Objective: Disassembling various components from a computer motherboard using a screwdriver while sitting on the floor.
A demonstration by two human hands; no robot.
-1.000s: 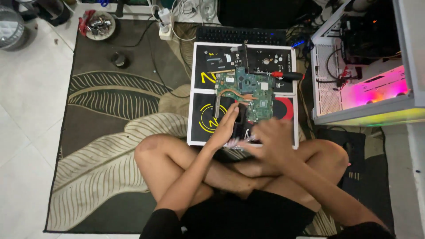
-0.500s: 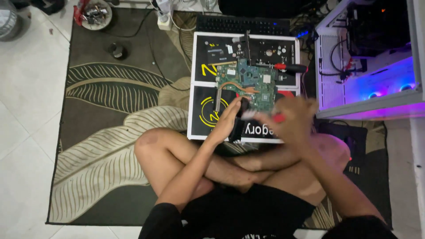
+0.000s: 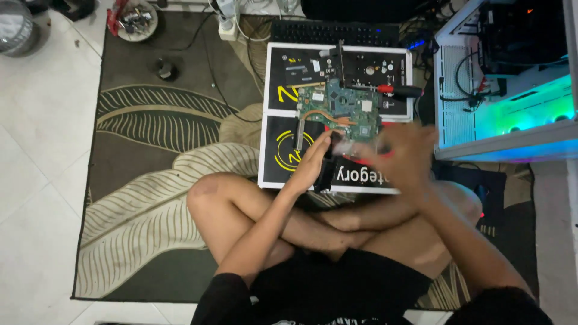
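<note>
Patterned rug (image 3: 150, 174) below; left hand (image 3: 313, 162) grips a dark part (image 3: 325, 171), right hand (image 3: 403, 150) blurred, grip unclear.

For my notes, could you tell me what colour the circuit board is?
Green, with copper-coloured pipes across the circuit board; the head view shows it.

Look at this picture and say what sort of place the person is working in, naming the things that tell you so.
Probably a home floor used as a computer repair spot. A bare circuit board lies on a black work mat spread over a patterned rug, and an open, lit computer case stands beside it on the tiled floor.
</note>
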